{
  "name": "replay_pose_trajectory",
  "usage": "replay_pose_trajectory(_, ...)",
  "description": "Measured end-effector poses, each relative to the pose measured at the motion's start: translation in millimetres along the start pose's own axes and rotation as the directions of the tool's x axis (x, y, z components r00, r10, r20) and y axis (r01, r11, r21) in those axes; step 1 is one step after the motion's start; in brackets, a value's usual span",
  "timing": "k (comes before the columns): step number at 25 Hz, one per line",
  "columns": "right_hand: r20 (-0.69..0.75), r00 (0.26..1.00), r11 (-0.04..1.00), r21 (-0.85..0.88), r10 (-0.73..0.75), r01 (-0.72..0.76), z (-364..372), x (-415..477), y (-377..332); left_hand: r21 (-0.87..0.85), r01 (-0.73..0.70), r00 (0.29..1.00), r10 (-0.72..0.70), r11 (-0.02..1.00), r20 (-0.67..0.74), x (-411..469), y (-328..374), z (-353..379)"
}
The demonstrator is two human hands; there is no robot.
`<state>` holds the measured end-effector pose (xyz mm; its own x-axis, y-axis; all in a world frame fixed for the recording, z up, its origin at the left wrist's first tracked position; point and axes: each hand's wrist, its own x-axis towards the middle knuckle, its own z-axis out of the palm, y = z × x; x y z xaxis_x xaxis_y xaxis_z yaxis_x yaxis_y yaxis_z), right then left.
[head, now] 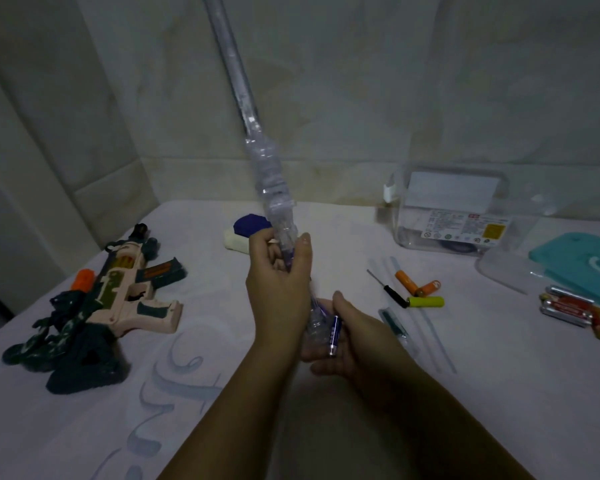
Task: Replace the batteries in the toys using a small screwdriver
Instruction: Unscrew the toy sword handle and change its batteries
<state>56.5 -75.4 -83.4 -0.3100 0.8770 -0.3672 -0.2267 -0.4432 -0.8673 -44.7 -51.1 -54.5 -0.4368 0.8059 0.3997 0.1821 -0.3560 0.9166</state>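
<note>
on my feed the left hand (pixel 278 282) is wrapped around the grip of the clear toy sword (pixel 274 188), holding it upright in the middle of the frame. its blade leans left and runs to the top edge. the right hand (pixel 347 337) sits just below, cupped under the sword's lower end. its fingers (pixel 326 368) curl around a blue battery (pixel 334 336) that stands against the end of the grip. i cannot tell whether the battery is partly inside the grip. on the bed (pixel 205 323) at the left lies a pink and dark green toy gun (pixel 125 289) with an orange tip, touching a dark green toy vehicle (pixel 66 344) at lower left. right of the hands, a small black-handled screwdriver (pixel 388 289) lies just beside 2 orange batteries (pixel 406 282) and 1 yellow-green battery (pixel 426 302). farther right sit a wrapped pack of batteries (pixel 568 306), a teal lid (pixel 582 265) and, at the upper right, a clear plastic box (pixel 465 216).
</note>
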Motion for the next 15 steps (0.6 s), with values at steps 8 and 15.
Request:
replay_pose_trajectory(8,0.006,0.999,0.986,0.162,0.045,-0.045,-8,-7,-5,0.103,-0.066,0.991,0.053,0.992,0.123,2,11,18)
replay_pose_trajectory(15,-0.107,0.993,0.967,0.242,-0.056,0.081,-19,-2,-3,0.016,0.028,0.999,-0.028,0.999,0.042,11,1,15)
